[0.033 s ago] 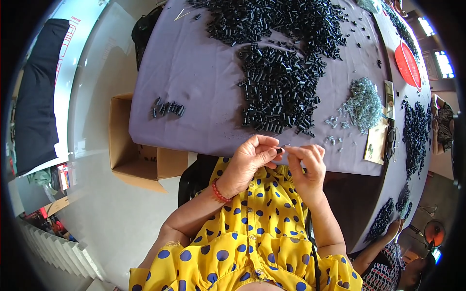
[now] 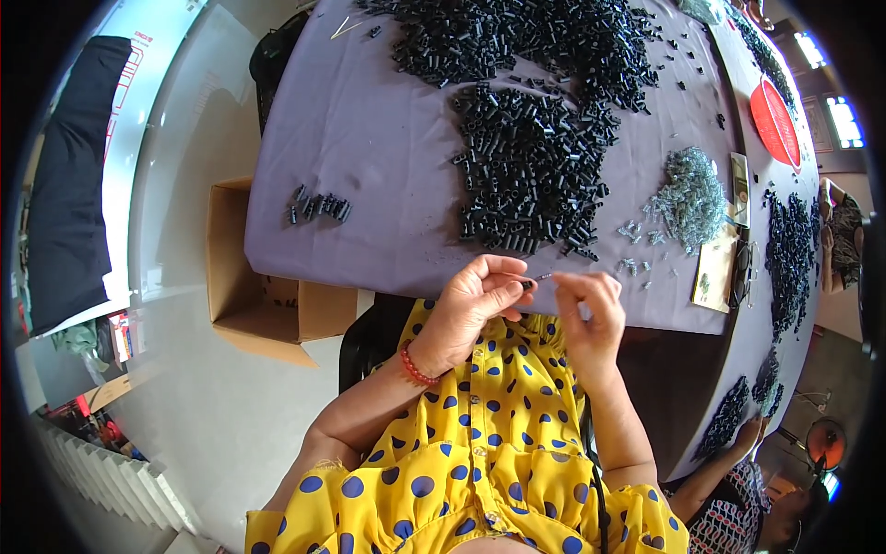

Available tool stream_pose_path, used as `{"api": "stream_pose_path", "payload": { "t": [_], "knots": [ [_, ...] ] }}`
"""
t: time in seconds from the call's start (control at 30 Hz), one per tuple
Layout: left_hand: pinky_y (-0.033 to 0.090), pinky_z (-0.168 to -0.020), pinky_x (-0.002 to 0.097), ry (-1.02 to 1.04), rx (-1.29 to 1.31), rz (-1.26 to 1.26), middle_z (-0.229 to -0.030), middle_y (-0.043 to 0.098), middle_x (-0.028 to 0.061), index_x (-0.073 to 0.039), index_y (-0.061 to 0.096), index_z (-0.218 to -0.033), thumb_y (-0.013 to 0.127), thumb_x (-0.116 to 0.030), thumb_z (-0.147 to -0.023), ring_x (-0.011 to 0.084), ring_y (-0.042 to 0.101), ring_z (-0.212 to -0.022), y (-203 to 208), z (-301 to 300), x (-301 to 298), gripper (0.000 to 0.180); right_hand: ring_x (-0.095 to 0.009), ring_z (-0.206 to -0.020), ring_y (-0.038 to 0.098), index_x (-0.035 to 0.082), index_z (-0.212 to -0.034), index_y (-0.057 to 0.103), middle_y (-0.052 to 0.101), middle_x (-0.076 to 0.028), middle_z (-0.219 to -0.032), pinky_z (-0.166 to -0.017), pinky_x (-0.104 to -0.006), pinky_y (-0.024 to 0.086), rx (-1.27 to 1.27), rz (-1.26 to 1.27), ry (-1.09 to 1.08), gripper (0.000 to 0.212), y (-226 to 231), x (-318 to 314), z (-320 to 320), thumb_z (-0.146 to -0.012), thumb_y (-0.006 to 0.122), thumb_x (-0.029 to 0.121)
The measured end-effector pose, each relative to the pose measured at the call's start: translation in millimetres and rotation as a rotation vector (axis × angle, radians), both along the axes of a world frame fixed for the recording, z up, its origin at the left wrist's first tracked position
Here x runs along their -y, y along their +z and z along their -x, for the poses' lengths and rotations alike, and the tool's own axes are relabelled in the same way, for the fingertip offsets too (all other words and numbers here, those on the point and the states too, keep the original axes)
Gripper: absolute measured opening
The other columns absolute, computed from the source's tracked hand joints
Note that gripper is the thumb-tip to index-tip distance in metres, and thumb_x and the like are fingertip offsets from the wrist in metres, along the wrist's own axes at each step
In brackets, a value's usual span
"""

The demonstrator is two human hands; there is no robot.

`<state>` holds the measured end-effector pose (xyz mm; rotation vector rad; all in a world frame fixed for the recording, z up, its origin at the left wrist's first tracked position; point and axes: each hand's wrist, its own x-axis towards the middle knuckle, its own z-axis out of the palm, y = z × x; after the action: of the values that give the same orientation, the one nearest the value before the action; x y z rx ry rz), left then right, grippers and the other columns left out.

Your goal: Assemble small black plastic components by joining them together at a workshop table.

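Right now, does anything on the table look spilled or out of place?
Nothing looks damaged. The black tubes lie in loose heaps with strays scattered across the purple cloth, and small metal parts trail off their pile. The left hand and right hand meet over the table's near edge.
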<state>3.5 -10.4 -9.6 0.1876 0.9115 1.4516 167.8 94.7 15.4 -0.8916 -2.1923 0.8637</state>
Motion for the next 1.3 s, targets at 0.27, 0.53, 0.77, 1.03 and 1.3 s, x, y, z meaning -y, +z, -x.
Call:
{"api": "stream_pose_path", "payload": {
  "t": [0.27,0.53,0.77,1.03,1.3],
  "knots": [
    [0.054,-0.081,0.0247,0.098,-0.051,0.024,-0.116,0.069,0.0075,-0.005,0.058,-0.129,0.062,-0.005,-0.102,0.0134,0.067,-0.098,-2,19,6,0.028,-0.019,-0.089,0.061,0.014,-0.100,0.070,0.062,-0.001,-0.093,-0.093,-0.0413,0.031,0.372,-0.374,-0.128,0.014,-29,2,3,-0.088,0.076,0.018],
    [0.055,-0.082,0.0249,0.073,-0.014,0.020,-0.116,0.069,0.0081,-0.003,0.058,-0.127,0.061,-0.006,-0.103,0.0130,0.067,-0.097,1,15,6,0.025,-0.019,-0.086,0.061,0.012,-0.103,0.069,0.062,-0.001,-0.090,-0.091,-0.0406,0.033,0.403,-0.407,-0.084,0.016,-26,3,4,-0.089,0.074,0.017],
    [0.053,-0.083,0.0262,0.067,-0.003,0.034,-0.114,0.069,0.0065,-0.004,0.059,-0.127,0.060,-0.007,-0.103,0.0134,0.067,-0.097,1,18,7,0.024,-0.017,-0.081,0.061,0.013,-0.103,0.072,0.065,0.001,-0.087,-0.087,-0.0365,0.035,0.215,-0.204,-0.066,0.020,-20,-11,7,-0.085,0.075,0.006],
    [0.052,-0.084,0.0263,0.083,-0.025,0.023,-0.114,0.069,0.0052,-0.005,0.059,-0.127,0.061,-0.006,-0.102,0.0128,0.065,-0.097,4,20,12,0.025,-0.015,-0.083,0.062,0.015,-0.105,0.071,0.065,0.001,-0.087,-0.088,-0.0369,0.035,0.246,-0.446,-0.040,0.021,-25,-19,31,-0.086,0.076,0.008],
    [0.053,-0.085,0.0269,0.077,-0.004,0.032,-0.114,0.069,0.0059,-0.006,0.059,-0.127,0.060,-0.009,-0.104,0.0131,0.066,-0.097,2,21,13,0.023,-0.018,-0.086,0.062,0.012,-0.103,0.071,0.067,0.001,-0.088,-0.089,-0.0365,0.038,0.173,-0.378,-0.145,0.020,-30,-30,26,-0.086,0.074,0.003]
  ]
}}
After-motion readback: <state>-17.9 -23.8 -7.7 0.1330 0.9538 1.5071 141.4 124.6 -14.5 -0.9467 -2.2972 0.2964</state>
